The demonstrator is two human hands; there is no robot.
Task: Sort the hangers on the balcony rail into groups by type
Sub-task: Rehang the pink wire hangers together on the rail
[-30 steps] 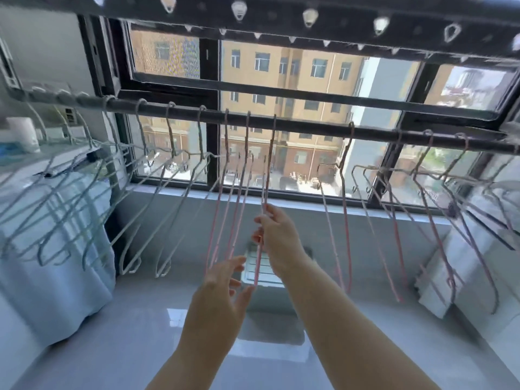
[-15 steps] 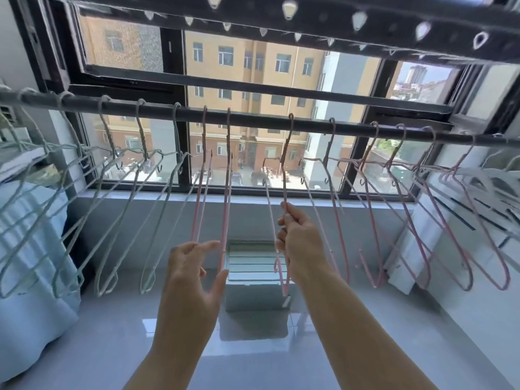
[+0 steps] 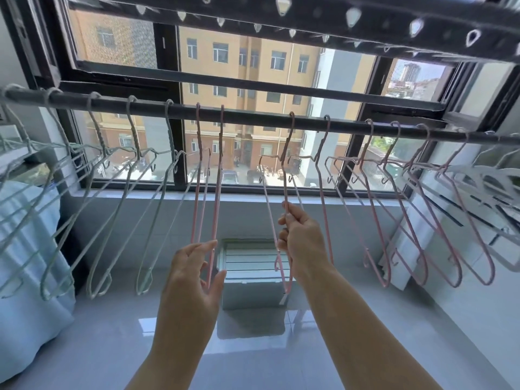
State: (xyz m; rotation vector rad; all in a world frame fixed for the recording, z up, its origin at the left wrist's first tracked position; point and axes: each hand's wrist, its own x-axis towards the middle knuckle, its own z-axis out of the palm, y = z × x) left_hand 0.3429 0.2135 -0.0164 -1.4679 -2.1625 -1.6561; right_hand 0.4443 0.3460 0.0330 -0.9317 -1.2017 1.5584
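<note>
— Pink hanger (image 3: 286, 190), where now?
— Hooked on the rail (image 3: 253, 117). Right hand (image 3: 302, 237) pinches its wire between thumb and fingertips. A second ago it hung tight against the two pink hangers (image 3: 217, 178); now it's well apart from them, further right, nearer the pink group (image 3: 375, 220).
— Left hand (image 3: 194, 274)?
— Fingers spread wide, gripping nothing, same as before. Lower ends of those two pink hangers sit between thumb and fingers.
— Other types?
— Grey hangers (image 3: 122, 192) bunched at the rail's left end, white plastic hangers (image 3: 495, 175) far right. Both unchanged.
</note>
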